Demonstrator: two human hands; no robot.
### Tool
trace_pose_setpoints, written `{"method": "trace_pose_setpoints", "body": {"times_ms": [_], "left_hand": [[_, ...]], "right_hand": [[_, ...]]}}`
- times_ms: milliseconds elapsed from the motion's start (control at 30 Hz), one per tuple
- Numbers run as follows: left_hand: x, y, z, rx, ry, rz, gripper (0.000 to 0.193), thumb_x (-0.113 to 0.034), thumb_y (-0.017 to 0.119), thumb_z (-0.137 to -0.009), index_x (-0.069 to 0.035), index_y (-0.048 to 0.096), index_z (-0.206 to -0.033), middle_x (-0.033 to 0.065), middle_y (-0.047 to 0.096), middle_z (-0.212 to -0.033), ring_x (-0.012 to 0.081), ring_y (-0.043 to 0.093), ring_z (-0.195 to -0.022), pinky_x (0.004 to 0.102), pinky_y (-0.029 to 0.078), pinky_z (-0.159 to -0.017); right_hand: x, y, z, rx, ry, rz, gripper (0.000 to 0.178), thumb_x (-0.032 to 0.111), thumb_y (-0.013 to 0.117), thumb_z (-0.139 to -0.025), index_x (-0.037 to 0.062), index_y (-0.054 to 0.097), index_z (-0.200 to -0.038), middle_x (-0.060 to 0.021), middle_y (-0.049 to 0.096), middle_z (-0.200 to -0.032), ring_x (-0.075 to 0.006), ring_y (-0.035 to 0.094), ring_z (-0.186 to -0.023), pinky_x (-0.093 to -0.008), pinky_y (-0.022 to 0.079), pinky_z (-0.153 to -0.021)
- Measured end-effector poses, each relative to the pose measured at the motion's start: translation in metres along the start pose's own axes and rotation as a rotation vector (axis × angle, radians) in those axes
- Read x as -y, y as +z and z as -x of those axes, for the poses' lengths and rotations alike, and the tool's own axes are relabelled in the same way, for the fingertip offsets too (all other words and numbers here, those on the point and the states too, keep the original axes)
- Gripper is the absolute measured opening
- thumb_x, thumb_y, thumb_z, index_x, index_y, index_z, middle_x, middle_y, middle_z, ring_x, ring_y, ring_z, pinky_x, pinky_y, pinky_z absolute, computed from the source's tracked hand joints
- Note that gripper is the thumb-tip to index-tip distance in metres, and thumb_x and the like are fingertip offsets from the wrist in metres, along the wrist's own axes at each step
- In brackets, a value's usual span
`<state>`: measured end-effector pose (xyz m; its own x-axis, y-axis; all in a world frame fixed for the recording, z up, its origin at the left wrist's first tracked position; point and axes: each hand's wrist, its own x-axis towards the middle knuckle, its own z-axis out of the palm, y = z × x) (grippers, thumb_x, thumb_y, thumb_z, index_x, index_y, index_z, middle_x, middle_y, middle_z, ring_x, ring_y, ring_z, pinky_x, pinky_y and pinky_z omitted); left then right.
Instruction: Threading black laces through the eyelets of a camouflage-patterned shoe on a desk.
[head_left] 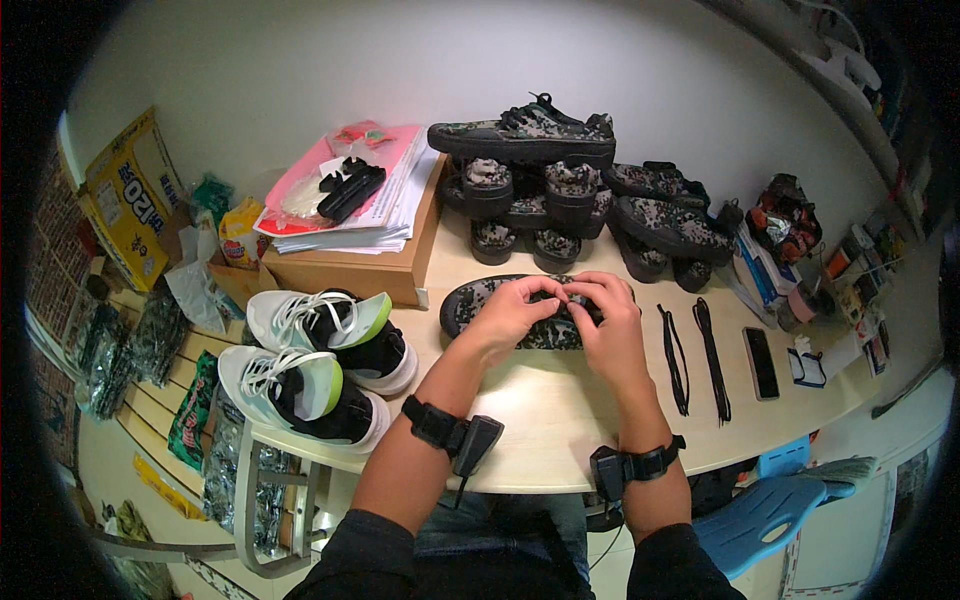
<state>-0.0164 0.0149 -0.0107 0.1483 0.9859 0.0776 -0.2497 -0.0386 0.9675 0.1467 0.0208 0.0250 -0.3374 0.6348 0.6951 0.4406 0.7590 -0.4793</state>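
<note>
Camo shoe [520, 318] lay flat on the pale wooden surface [560, 420], dead centre in front of the person, long axis running left-right across the view. Both hands were on it at once, so neither was clearly nearer: left hand [510, 312] came in from the left over the middle of the upper, right hand [612, 330] covered the right end. Fingers of both were pinched together over the top of the shoe, near the lacing area; what exactly they gripped there I couldn't tell, too small and hidden by the fingers. Each wrist carried a black strap with a small device.

Just right of the hands, two black laces [695, 358] lay apart from the shoe, stretched roughly front to back. Further right, a dark phone [762, 362] lay flat.

Left of the hands, a pair of white sneakers [320, 365] with green tongues sat side by side near the surface's edge. Behind them was a brown cardboard box [350, 268] with a stack of papers [355, 195] and a black clip-like thing on top.

Farthest back, against the wall, was a pile of camo shoes [560, 175], several stacked, one resting across the top, more spilling to the right.
</note>
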Motion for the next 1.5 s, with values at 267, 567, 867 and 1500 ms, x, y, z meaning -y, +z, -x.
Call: {"method": "trace_pose_setpoints", "body": {"times_ms": [267, 567, 867, 1500], "left_hand": [[-0.012, -0.004, 0.010, 0.160, -0.025, 0.144, 0.012, -0.005, 0.062, -0.083, -0.006, 0.059, -0.095, 0.0001, 0.058, -0.094, 0.0092, 0.052, -0.084, 0.0217, 0.041, -0.077], [-0.001, -0.005, 0.000, 0.098, 0.060, -0.026, 0.014, -0.006, 0.061, -0.085, -0.002, 0.060, -0.098, 0.0026, 0.060, -0.096, 0.0097, 0.054, -0.089, 0.0238, 0.044, -0.080], [-0.004, -0.009, 0.004, 0.218, 0.042, 0.218, 0.023, -0.011, 0.065, -0.083, -0.004, 0.059, -0.104, 0.0018, 0.060, -0.099, 0.0119, 0.056, -0.093, 0.0254, 0.044, -0.084], [-0.015, -0.001, 0.007, 0.207, -0.024, 0.335, 0.036, -0.025, 0.046, -0.093, -0.002, 0.052, -0.120, 0.0101, 0.059, -0.112, 0.0202, 0.059, -0.103, 0.0346, 0.046, -0.091]], "right_hand": [[-0.003, -0.002, 0.001, 0.058, -0.051, 0.034, 0.017, 0.003, 0.068, -0.071, 0.0033, 0.066, -0.088, -0.0106, 0.058, -0.101, -0.0293, 0.053, -0.098, -0.0363, 0.042, -0.087], [0.007, 0.003, 0.003, -0.068, -0.044, -0.074, 0.017, 0.000, 0.067, -0.071, 0.0034, 0.064, -0.087, -0.0105, 0.057, -0.090, -0.0282, 0.054, -0.088, -0.0350, 0.045, -0.076], [-0.001, 0.004, 0.003, 0.032, -0.053, 0.059, 0.017, 0.000, 0.063, -0.073, 0.0012, 0.065, -0.091, -0.0107, 0.059, -0.106, -0.0287, 0.054, -0.098, -0.0360, 0.042, -0.088], [-0.011, -0.022, 0.002, -0.106, 0.346, -0.841, 0.019, -0.005, 0.050, -0.083, -0.0060, 0.064, -0.096, -0.0050, 0.059, -0.069, -0.0093, 0.054, -0.058, -0.0233, 0.045, -0.057]]}}
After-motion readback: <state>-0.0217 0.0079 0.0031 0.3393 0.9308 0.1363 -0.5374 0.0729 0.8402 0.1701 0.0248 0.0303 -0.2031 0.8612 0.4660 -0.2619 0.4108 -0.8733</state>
